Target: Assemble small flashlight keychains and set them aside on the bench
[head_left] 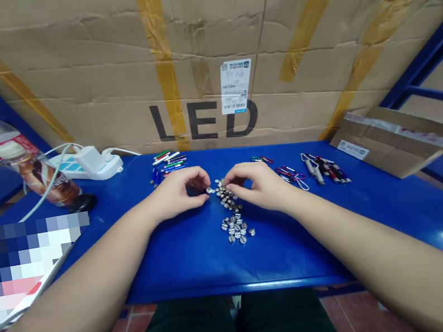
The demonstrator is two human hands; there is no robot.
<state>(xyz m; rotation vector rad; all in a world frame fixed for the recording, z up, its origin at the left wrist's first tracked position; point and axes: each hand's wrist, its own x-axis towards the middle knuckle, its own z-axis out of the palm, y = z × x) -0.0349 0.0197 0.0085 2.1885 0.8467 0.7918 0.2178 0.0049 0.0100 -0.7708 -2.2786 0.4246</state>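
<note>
A loose pile of small round silver metal caps (235,226) runs down the middle of the blue table (196,266). At the pile's left edge, my left hand (181,195) pinches one small metal cap (209,189) between thumb and forefinger. My right hand (256,183) is closed at the upper right of the pile, its fingertips among the caps. Whatever those fingertips grip is too small and hidden to make out. Behind my left hand lie several coloured metal tubes (167,161). Coloured carabiner clips (288,173) lie beyond my right hand.
Further right are several tubes with clips attached (324,168) and a small cardboard box (399,139). Plastic bottles (42,173) and a white power strip (98,167) with cables stand at the left. A large cardboard carton (106,83) walls off the back.
</note>
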